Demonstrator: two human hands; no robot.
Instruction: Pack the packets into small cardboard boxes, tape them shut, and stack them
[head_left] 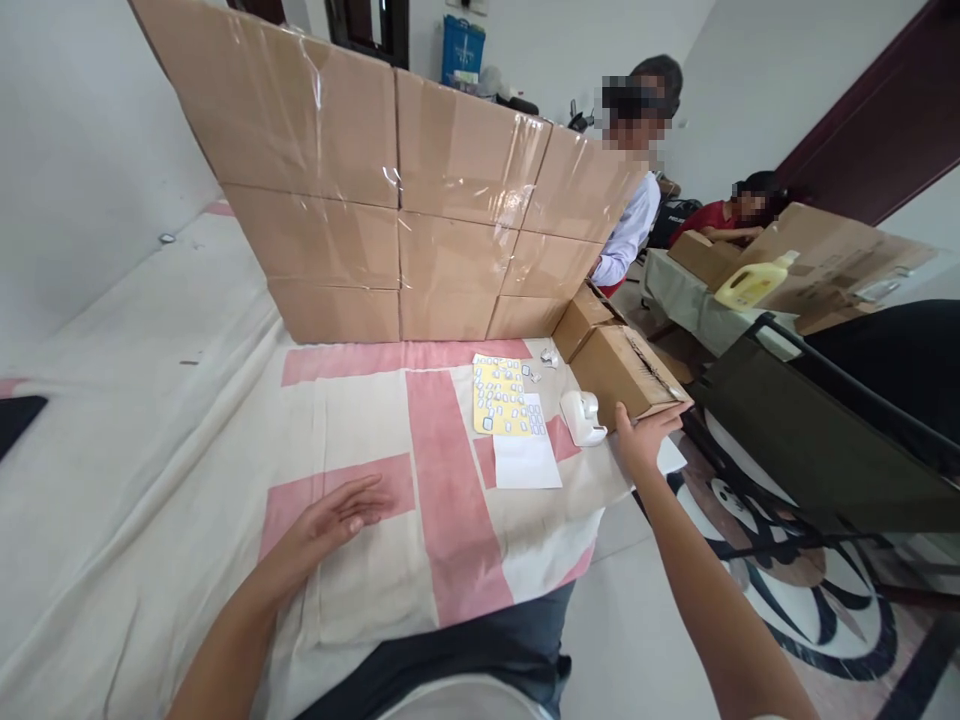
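My right hand [646,432] is on the near end of a brown cardboard box [619,370] at the table's right edge, thumb and fingers spread across its end. Over the pink and cream cloth [457,490], my left hand [345,512] hangs with its fingers apart and nothing in it. Between the hands lie a yellow sheet [495,397] with many small pale pieces on it and a white paper [525,465]. A white tape dispenser [583,418] stands just left of the box, and crumpled scraps [550,357] lie behind it.
Stacked, taped cardboard boxes [450,190] form a wall along the table's back. Behind it stands a person in a light shirt [626,235]. Another person in red [705,222] is at a far table with a yellow jug [756,283]. A dark green folding frame [810,440] is at the right.
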